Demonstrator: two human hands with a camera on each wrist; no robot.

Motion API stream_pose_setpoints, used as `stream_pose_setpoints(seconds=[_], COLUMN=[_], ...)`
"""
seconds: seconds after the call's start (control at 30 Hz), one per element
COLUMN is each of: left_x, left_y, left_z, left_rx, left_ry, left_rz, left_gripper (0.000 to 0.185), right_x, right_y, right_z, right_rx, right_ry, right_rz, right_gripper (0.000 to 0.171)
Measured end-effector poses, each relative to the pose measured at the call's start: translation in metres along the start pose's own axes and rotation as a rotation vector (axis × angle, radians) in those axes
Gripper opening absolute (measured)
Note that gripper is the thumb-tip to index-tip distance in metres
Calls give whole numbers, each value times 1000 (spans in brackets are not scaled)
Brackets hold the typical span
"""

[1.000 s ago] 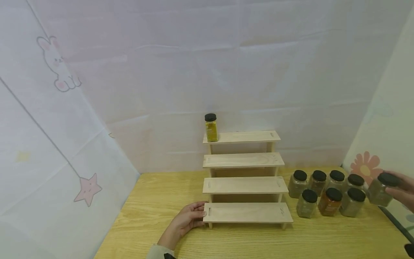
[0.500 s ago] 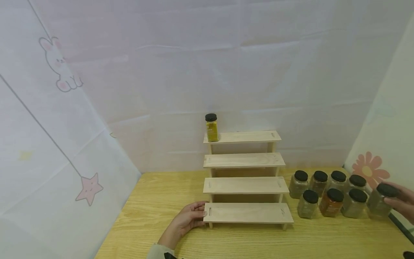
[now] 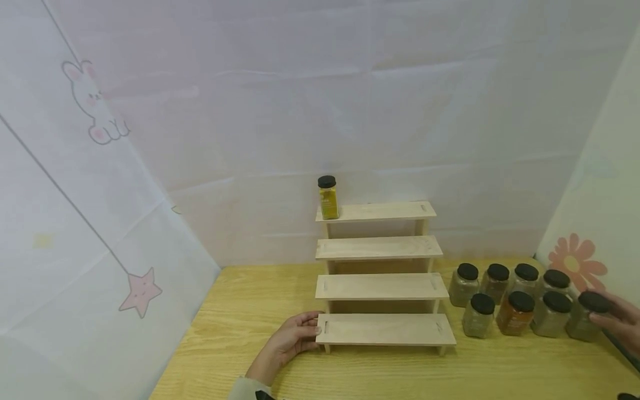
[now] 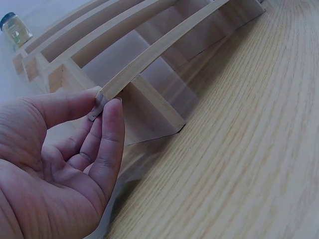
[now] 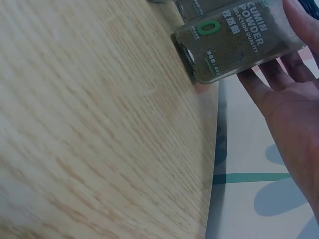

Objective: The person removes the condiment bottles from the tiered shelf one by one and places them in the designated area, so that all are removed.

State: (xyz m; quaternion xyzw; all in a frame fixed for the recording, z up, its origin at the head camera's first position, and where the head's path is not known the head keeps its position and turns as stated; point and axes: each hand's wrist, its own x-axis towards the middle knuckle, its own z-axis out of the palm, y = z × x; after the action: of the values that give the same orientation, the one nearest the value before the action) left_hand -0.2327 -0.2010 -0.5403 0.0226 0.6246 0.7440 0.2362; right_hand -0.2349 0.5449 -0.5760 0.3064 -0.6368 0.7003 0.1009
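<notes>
**Rack steadied, cumin jar in hand at the table's right edge**

The wooden table [image 3: 240, 311] carries a four-step wooden rack [image 3: 382, 286], with one yellow spice jar [image 3: 328, 198] standing at the left end of the top step. Right of the rack stands a cluster of black-lidded jars [image 3: 505, 300] in two rows.

The left hand [image 3: 290, 339] pinches the left end of the lowest step, thumb on top and fingers beneath. That brace appears adequate.

The right hand [image 3: 620, 322] is wrapped round the cumin jar [image 3: 585, 316], which stands at the right end of the front row, base at or on the table, close to the table edge.

Recommendation: grip the glass body rather than the lid, keep it upright, and lift it clear of its neighbour.
</notes>
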Motion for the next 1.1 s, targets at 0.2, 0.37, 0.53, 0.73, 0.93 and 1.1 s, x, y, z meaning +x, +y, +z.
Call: stream_pose_setpoints(seconds=[0.2,0.37,0.53,0.73,0.93,1.1], left_x=[1,1,1,-1,-1,-1], left_y=[-2,-3,-1,0,-1,-2], left_z=[-1,-1,-1,0,0,0], left_rx=[-5,-6,-3,-14,-23,-27], left_ry=[1,3,-3,-11,-11,-8], left_rz=[3,11,7,8,9,12], left_gripper=[71,72,71,70,68,68], right_x=[-1,-1,3,21,55,92], right_y=[1,0,-2,-23,-60,-94], right_z=[-1,1,3,10,34,66], right_rx=[26,20,21,-385,-614,-672], right_ry=[3,1,-8,26,73,24], right_rz=[45,34,8,43,138,246], right_gripper=[69,70,71,69,60,56])
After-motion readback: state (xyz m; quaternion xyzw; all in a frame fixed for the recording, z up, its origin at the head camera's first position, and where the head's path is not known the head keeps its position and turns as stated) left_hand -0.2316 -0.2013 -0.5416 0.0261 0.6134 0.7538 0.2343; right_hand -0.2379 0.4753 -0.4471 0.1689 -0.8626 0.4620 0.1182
